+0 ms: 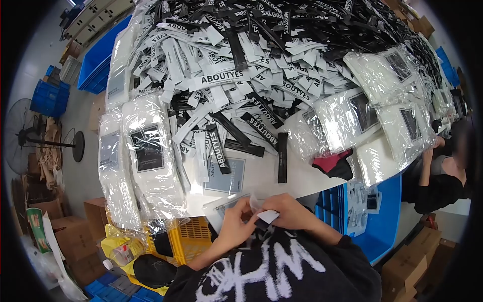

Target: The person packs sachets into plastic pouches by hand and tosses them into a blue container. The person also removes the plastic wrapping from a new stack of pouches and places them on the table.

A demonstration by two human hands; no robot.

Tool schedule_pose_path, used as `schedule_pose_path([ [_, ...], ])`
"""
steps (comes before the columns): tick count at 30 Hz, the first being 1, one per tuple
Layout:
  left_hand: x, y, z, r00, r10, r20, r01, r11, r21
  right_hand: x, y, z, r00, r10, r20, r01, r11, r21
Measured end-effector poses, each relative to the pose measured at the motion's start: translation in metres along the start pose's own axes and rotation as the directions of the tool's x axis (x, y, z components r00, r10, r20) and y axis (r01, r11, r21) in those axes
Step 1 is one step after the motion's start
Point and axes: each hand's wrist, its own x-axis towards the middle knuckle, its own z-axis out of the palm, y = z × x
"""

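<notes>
Close to my chest, at the table's near edge, both hands are drawn together. My left hand (238, 221) has its fingers curled around a thin clear plastic bag (255, 204). My right hand (288, 213) pinches the same bag from the other side. A small white-and-dark piece (268, 216) pokes out between the hands; its kind is unclear. Behind my left hand lies another flat clear pouch (219, 207). On the table just beyond are a grey printed card (226, 176) and a black ABOUTYES sachet (283, 158).
A large heap of white and black sachets (221, 78) covers the table (307, 183). Wrapped white packs (151, 151) line both sides. A blue crate (387, 216) stands at right, a yellow crate (193, 236) at left. Another person (443, 176) is at far right.
</notes>
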Motion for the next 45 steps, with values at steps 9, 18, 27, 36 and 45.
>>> schedule_pose_path([
  [9, 0.005, 0.017, -0.011, 0.987, -0.073, 0.140, 0.126, 0.899, -0.420, 0.013, 0.011, -0.005, 1.000, -0.002, -0.011, 0.005, 0.972, 0.236],
  [18, 0.011, 0.010, 0.000, 0.986, 0.011, -0.166, -0.056, 0.963, -0.264, 0.011, -0.018, 0.002, 0.947, -0.128, -0.296, 0.032, 0.951, -0.307],
  [27, 0.012, 0.008, -0.003, 0.958, 0.228, -0.175, -0.166, 0.936, 0.311, 0.019, -0.006, 0.006, 0.929, -0.299, -0.217, 0.183, 0.883, -0.433],
  [36, 0.008, 0.034, -0.014, 0.807, 0.493, -0.325, -0.238, 0.775, 0.585, 0.019, -0.015, -0.001, 0.811, -0.390, -0.436, 0.293, 0.916, -0.275],
  [45, 0.003, 0.092, -0.019, 0.655, 0.731, 0.191, -0.657, 0.427, 0.621, 0.006, -0.044, -0.015, 0.971, 0.022, -0.236, 0.149, 0.718, 0.679],
])
